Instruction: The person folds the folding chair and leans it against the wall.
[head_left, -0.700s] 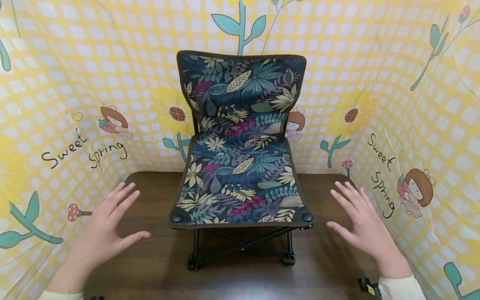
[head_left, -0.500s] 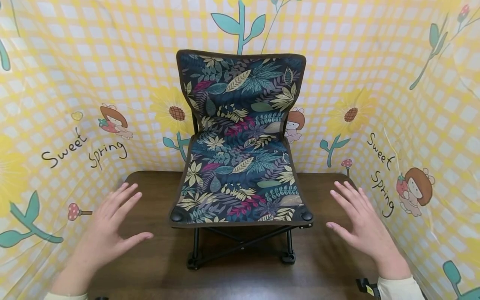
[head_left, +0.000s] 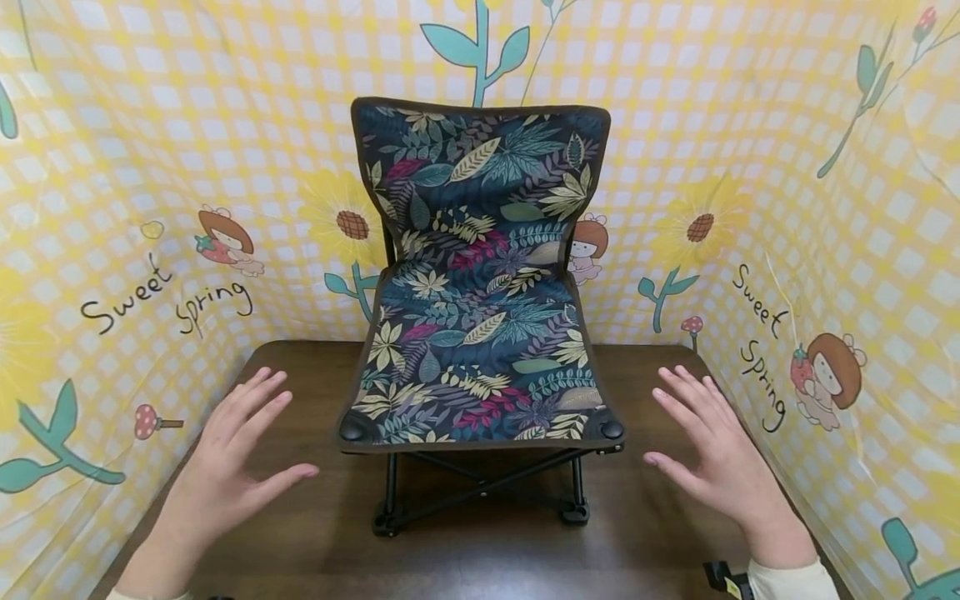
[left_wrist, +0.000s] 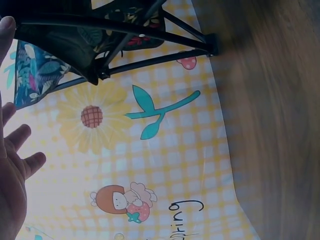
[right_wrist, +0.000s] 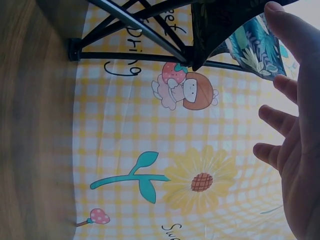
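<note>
left backdrop panel [head_left: 112,250]: "sweet spring" in black handwriting, at about 9 o'clock from the folding chair [head_left: 480,283], beside a cartoon girl with a strawberry.
right backdrop panel [head_left: 825,250]: "sweet spring" again, black script running downward, at about 3 o'clock from the chair.
left wrist view: the end of one word, "pring", at 6 o'clock under the printed girl [left_wrist: 122,202].
right wrist view: broken letters behind the chair legs [right_wrist: 135,30], "et" and "ring"; "sw" at the bottom edge.
</note>
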